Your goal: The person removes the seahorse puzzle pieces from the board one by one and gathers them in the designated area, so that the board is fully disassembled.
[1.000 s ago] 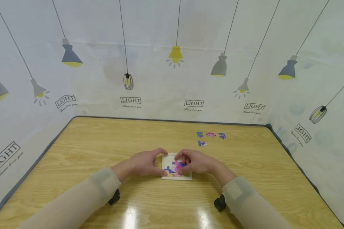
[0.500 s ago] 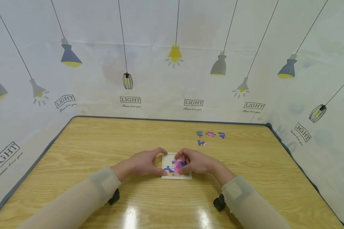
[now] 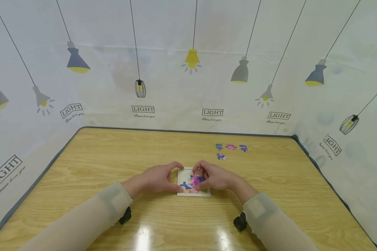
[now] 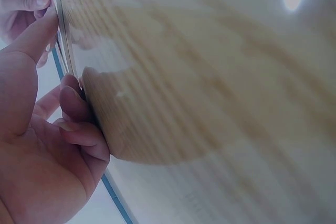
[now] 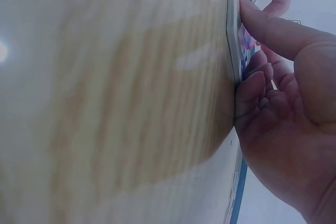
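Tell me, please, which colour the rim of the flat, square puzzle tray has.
The tray's rim is off-white; the head view shows it best.

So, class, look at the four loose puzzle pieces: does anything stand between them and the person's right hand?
Nothing visible does. In the head view, the loose puzzle pieces lie beyond the right hand, with only the wooden table surface between.

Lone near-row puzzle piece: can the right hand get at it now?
Likely yes: the lone piece lies just past the right hand, nothing visible between, though its fingers are over the puzzle board.
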{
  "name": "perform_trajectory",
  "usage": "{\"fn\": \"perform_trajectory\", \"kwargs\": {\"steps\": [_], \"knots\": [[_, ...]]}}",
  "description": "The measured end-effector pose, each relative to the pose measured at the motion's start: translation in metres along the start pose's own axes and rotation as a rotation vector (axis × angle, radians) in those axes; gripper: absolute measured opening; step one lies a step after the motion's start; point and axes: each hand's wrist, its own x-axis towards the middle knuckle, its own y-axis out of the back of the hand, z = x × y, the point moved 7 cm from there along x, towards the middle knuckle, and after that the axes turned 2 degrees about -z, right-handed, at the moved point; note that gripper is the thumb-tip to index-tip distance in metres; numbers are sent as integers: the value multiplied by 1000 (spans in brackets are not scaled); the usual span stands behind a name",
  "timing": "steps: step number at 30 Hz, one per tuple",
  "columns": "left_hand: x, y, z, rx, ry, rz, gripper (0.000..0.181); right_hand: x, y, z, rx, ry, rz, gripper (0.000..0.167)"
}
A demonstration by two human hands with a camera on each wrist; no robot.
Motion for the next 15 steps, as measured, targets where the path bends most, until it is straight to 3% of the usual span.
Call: {"fn": "perform_trajectory", "kwargs": {"steps": [15], "knots": [[1,-1,-1,11,-6,1,76,1,1,2,28,-1,1,50]]}}
